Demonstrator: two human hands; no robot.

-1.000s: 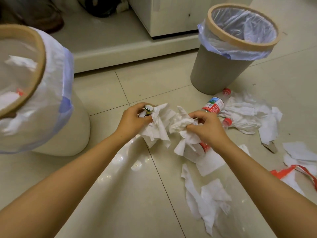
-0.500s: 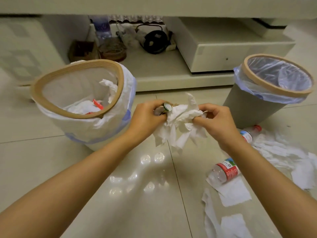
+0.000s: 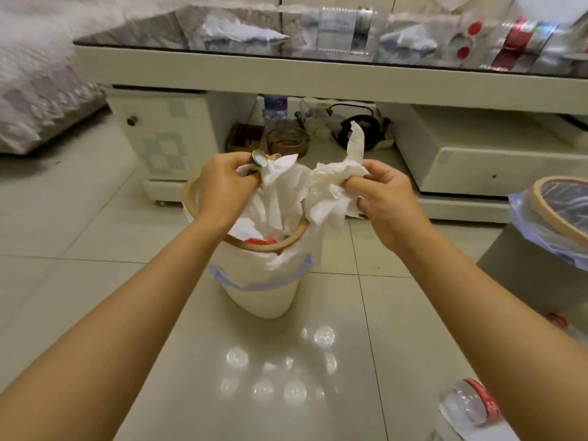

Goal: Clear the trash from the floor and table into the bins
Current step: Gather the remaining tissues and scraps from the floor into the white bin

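Note:
My left hand [image 3: 226,186] grips white tissue paper [image 3: 275,192] together with a small green-rimmed bottle cap [image 3: 258,158], held over the mouth of the cream bin [image 3: 264,291]. Just right of that bin's rim, my right hand [image 3: 386,198] is shut on a crumpled wad of white tissue [image 3: 331,186]. The bin has a wooden ring rim, a white liner, and white paper and red scraps inside. A second, grey bin [image 3: 553,218] with a clear liner stands at the right edge. On the glass table top [image 3: 286,39] lie tissues and plastic bottles.
A plastic bottle with a red label [image 3: 474,405] lies on the floor at lower right, on a paper scrap. Another red cap [image 3: 556,319] shows by the grey bin. The table's lower shelf [image 3: 318,148] holds a basket, a bottle and a black cable. The tiled floor is glossy.
Both hands lifted the tissue off the floor and carried it left and up to the cream bin. The view rose, bringing the table top into sight.

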